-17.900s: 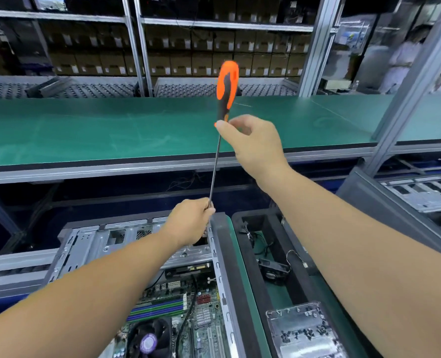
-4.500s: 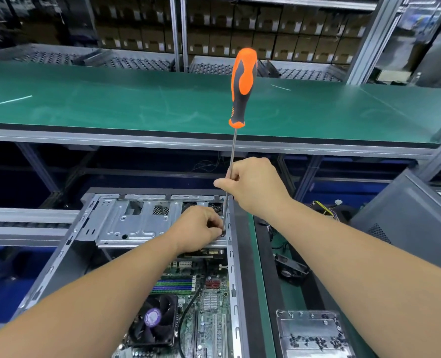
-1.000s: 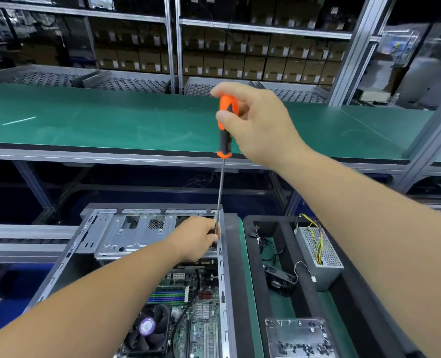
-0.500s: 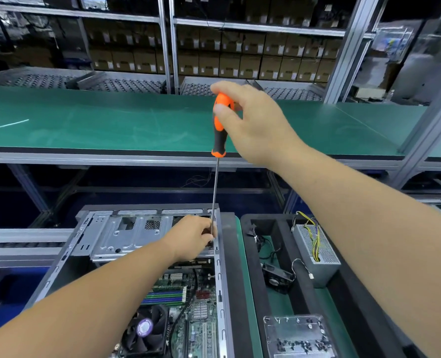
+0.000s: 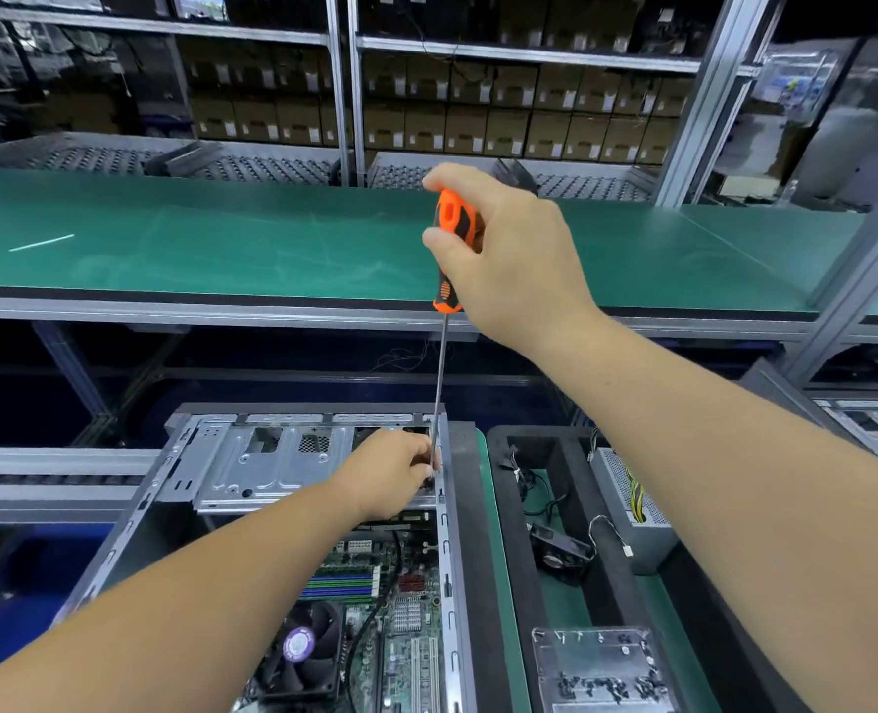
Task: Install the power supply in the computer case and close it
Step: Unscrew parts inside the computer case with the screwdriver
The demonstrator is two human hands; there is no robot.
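Two hands work one long screwdriver (image 5: 443,352): the right hand (image 5: 509,259) grips its orange handle, while the left hand (image 5: 390,470) pinches the shaft near the tip at the open computer case's (image 5: 447,558) far right corner. The power supply (image 5: 632,512) lies outside the case, in the black tray (image 5: 519,573) at three o'clock. Judging by this, a bracket screw is being worked; next the supply must be lifted in.

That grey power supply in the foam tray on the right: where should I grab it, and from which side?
Judging from this view, take the power supply by its long side walls, coming down from above. It is a plain metal box standing in the black foam tray, whose walls seem to block a sideways approach. Grip toward the near end: the yellow cables spill over the top, so keep fingers clear of them.
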